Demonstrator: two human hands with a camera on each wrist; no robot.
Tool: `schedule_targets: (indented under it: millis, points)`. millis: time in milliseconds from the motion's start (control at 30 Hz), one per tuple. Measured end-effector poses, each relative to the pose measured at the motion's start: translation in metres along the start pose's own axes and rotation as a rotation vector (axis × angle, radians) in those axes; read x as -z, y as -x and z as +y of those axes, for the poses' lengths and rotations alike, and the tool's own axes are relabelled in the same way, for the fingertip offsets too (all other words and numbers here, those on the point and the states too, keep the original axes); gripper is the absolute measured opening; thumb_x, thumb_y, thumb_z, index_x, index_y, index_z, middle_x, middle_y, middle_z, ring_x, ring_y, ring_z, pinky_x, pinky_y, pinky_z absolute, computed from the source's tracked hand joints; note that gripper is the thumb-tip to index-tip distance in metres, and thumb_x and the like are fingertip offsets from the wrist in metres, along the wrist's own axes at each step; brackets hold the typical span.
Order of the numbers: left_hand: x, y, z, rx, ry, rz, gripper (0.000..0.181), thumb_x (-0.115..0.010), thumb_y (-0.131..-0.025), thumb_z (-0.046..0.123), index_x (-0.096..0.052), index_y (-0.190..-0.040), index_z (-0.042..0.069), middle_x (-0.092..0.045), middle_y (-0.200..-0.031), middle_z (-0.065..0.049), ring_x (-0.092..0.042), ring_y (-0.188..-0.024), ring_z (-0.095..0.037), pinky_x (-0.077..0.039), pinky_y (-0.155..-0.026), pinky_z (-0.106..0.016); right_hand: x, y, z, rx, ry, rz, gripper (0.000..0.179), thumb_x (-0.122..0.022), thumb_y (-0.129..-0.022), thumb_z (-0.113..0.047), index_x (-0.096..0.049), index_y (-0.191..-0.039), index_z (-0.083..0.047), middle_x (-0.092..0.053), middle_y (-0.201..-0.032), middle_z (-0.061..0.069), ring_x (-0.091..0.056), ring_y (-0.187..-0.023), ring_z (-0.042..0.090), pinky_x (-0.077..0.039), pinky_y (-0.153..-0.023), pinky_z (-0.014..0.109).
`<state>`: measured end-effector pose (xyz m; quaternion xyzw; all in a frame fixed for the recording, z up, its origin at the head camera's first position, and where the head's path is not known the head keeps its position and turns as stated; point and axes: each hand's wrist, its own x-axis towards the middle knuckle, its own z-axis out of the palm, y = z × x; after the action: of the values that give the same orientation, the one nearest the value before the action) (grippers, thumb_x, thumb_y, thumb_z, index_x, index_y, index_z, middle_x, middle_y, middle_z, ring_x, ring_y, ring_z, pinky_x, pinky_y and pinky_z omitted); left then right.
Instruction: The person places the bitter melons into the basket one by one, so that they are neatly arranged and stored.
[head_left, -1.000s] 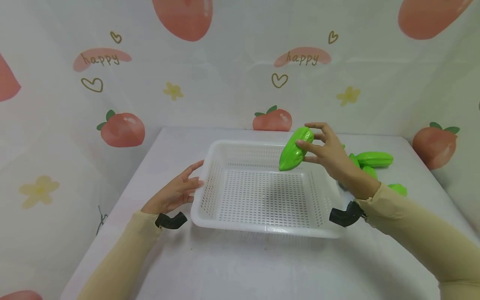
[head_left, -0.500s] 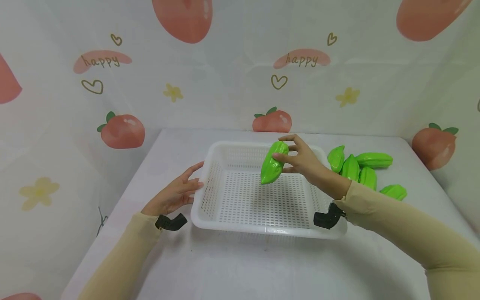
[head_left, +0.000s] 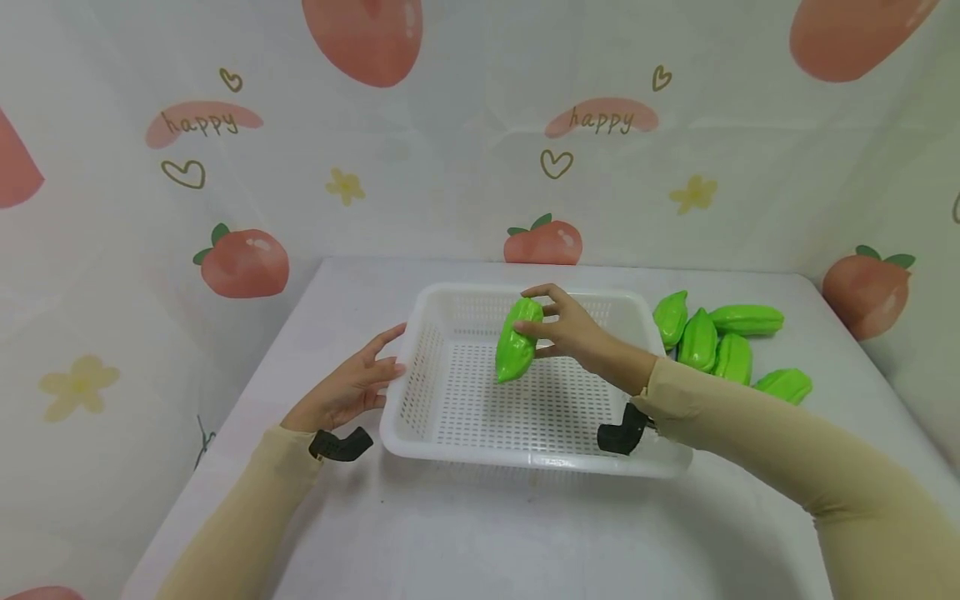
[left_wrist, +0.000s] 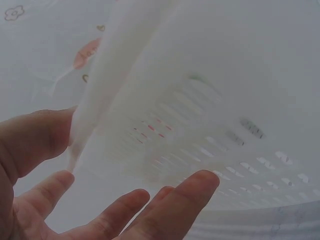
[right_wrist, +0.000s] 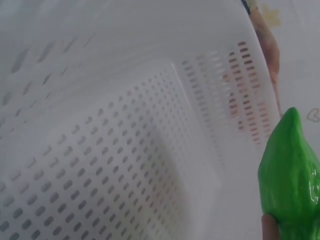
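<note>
My right hand (head_left: 572, 335) pinches a bright green, ridged, pointed toy vegetable (head_left: 517, 343) between thumb and fingers. It hangs above the white perforated plastic basket (head_left: 536, 460), tip pointing down. In the right wrist view, the glossy green toy (right_wrist: 289, 175) fills the lower right, with one fingertip (right_wrist: 270, 227) against it. My left hand (head_left: 345, 387) rests against the basket's left side, its fingers spread. Up close in the left wrist view, the left hand's fingers (left_wrist: 175, 210) extend along the outside of the basket wall (left_wrist: 210, 50), and the thumb meets the rim.
Several similar green toy vegetables (head_left: 699, 340) lie on the white table (head_left: 465, 533) to the right of the basket. One of them (head_left: 783, 385) sits slightly apart from the group. A patterned cloth backdrop (head_left: 450, 125) stands behind the table.
My right hand has moved left and lower with the green toy vegetable, from over the basket's right side to its middle. My left hand stays at the basket's side.
</note>
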<state>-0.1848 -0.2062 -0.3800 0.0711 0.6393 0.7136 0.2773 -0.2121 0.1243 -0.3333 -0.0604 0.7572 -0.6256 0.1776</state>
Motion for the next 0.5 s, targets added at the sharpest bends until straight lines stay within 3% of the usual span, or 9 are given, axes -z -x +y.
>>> schedule_targets:
  millis: [267, 500]
  points:
    - [0.000, 0.001, 0.000, 0.013, -0.009, 0.026, 0.070, -0.059, -0.091, 0.010, -0.022, -0.145, 0.035, -0.047, -0.127, -0.015, -0.061, -0.099, -0.024, -0.054, -0.075, -0.037, -0.014, -0.012, 0.005, -0.038, -0.032, -0.055, 0.060, -0.063, -0.087, -0.010, -0.031, -0.137, -0.009, -0.042, -0.124, 0.025, -0.055, -0.107, 0.038, -0.054, -0.076, 0.043]
    - [0.000, 0.001, 0.000, -0.006, -0.009, -0.001, 0.069, -0.056, -0.092, 0.008, -0.020, -0.145, 0.034, -0.044, -0.130, -0.017, -0.060, -0.103, -0.026, -0.054, -0.077, -0.039, -0.027, -0.026, 0.017, -0.110, -0.072, -0.092, 0.061, -0.062, -0.088, -0.007, -0.029, -0.139, -0.011, -0.044, -0.125, 0.025, -0.055, -0.109, 0.037, -0.052, -0.080, 0.045]
